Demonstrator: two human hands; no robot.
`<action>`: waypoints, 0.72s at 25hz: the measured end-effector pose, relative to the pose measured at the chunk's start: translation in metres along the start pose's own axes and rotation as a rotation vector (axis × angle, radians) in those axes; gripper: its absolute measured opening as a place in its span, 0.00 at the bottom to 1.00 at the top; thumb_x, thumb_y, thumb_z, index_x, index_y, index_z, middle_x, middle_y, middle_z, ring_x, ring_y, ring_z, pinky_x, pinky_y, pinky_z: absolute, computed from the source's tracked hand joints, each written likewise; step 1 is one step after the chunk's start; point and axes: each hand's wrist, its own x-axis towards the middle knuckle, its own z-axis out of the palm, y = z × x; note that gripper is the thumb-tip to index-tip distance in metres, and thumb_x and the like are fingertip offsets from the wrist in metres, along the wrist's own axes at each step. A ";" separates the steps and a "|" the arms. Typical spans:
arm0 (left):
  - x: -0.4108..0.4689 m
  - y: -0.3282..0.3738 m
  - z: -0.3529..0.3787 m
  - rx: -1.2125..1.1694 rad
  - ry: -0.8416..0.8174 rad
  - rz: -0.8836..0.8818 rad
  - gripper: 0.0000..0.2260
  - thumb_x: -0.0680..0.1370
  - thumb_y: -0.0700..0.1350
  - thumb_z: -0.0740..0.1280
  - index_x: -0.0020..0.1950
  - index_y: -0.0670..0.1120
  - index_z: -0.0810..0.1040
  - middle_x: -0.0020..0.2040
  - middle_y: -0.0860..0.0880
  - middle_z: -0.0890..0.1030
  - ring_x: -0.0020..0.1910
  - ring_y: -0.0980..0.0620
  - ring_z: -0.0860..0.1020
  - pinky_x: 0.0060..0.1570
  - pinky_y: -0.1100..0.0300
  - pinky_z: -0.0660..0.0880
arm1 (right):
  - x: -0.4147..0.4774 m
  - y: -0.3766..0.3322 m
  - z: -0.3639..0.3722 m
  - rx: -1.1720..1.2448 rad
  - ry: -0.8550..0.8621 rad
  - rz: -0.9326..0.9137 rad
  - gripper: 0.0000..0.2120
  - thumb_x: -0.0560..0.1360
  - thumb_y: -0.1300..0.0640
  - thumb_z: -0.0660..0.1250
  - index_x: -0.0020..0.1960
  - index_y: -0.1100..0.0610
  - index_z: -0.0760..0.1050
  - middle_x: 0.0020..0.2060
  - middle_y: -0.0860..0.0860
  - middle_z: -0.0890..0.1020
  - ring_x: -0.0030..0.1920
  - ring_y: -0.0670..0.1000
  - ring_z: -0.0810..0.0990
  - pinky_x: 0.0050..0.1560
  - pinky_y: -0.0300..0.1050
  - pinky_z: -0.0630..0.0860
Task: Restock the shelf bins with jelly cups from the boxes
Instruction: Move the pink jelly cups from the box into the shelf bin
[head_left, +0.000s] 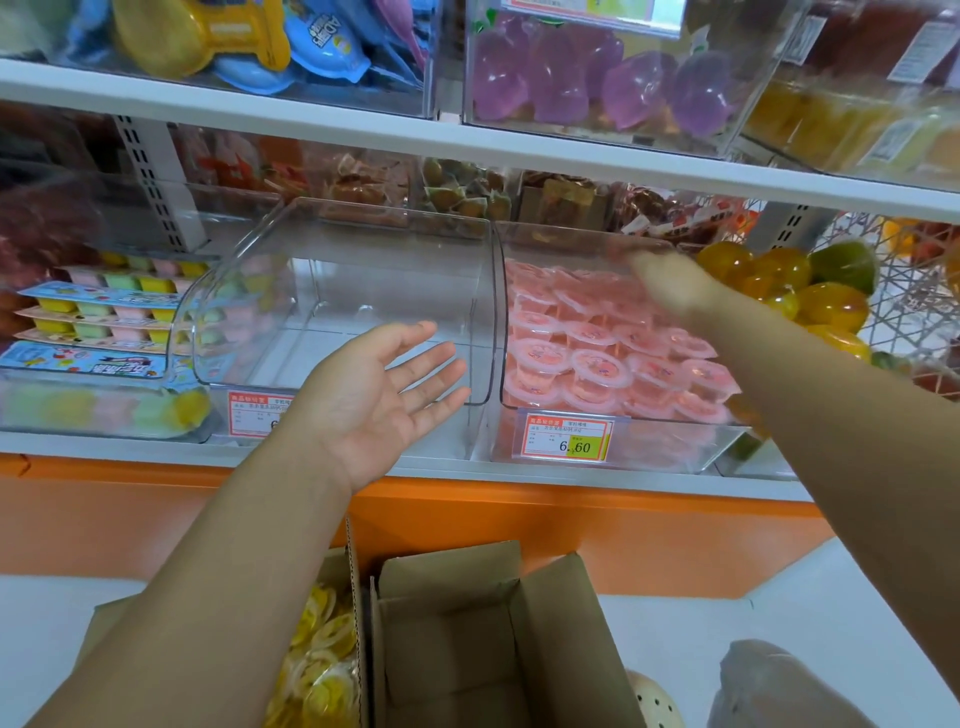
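1. Brown cardboard box sits lowest in view on the floor, with its flaps open and its inner walls showing.
2. Touching its left side is a second cardboard box holding yellow jelly cups in clear wrap. The person's left forearm crosses in front of it.
3. Left hand is palm up with fingers straight and slightly spread, holding nothing. It hovers before a clear curved plastic bin on the white lower shelf.
4. Right hand is blurred, up at the top rear rim of the neighbouring clear plastic bin. Whether its fingers grasp the rim cannot be told.
5. That neighbouring bin is packed with round pink jelly cups with sealed lids. A red-bordered price tag reading 6.60 is on its front.
6. To the right, a white wire basket holds yellow and green fruit-shaped jellies.
7. On the shelf above, purple jellies fill another clear container.
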 end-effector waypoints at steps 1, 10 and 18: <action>-0.003 -0.001 -0.001 0.015 -0.009 -0.008 0.12 0.78 0.42 0.68 0.61 0.43 0.79 0.57 0.41 0.84 0.54 0.44 0.84 0.48 0.50 0.83 | -0.005 0.000 -0.008 0.084 0.062 -0.012 0.21 0.83 0.47 0.51 0.72 0.53 0.68 0.67 0.53 0.73 0.62 0.54 0.73 0.61 0.47 0.69; -0.088 -0.009 -0.068 0.252 -0.104 -0.101 0.09 0.81 0.44 0.63 0.58 0.45 0.79 0.55 0.42 0.85 0.52 0.46 0.84 0.49 0.50 0.82 | -0.159 -0.021 0.006 0.503 0.419 -0.117 0.13 0.79 0.54 0.55 0.53 0.49 0.79 0.44 0.48 0.83 0.46 0.48 0.81 0.49 0.46 0.77; -0.142 -0.036 -0.151 0.437 0.116 -0.194 0.10 0.83 0.48 0.60 0.61 0.48 0.76 0.65 0.45 0.77 0.58 0.46 0.78 0.54 0.49 0.75 | -0.260 -0.062 0.142 0.573 -0.185 -0.040 0.11 0.83 0.57 0.54 0.55 0.56 0.74 0.49 0.57 0.78 0.38 0.51 0.77 0.38 0.44 0.74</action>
